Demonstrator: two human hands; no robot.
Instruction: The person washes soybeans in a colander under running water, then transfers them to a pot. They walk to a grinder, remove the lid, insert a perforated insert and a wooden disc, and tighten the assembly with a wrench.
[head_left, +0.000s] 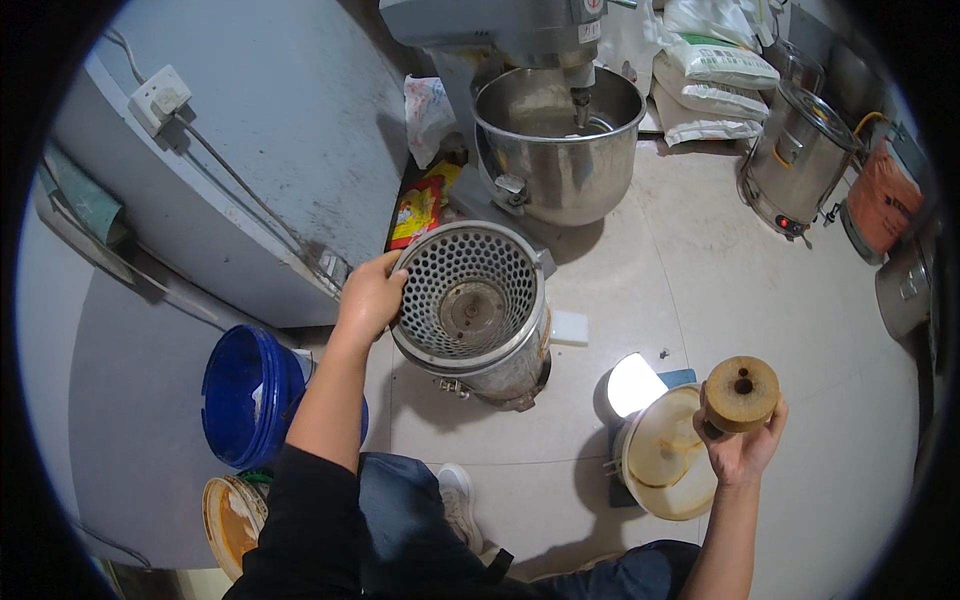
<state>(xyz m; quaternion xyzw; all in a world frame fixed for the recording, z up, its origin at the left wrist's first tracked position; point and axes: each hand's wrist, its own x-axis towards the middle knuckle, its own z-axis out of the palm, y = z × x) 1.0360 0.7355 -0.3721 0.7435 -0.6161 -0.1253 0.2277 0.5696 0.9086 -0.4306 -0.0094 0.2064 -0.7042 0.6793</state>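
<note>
On the left, my left hand (373, 296) grips the upper rim of a cylindrical metal machine (510, 375), thumb over the edge. A perforated metal drum (517, 300) with many round holes lines its inside, and a round plate with a central bolt (472, 310) sits at the bottom. My right hand (739, 459) holds up a thick, yellowish-brown round block (724, 390), apparently wooden, with a larger and a smaller hole in its face. That block is raised over the right edge of an off-white plastic bucket (651, 484). Its underside is partly hidden by my fingers.
Ahead stands a planetary mixer with a steel bowl (577, 180). Stacked white sacks (712, 90) and a steel boiler drum (799, 161) are at the back right. Blue buckets (232, 405) and a stained bucket (232, 525) stand left. A power cable (232, 180) hangs along the grey panel.
</note>
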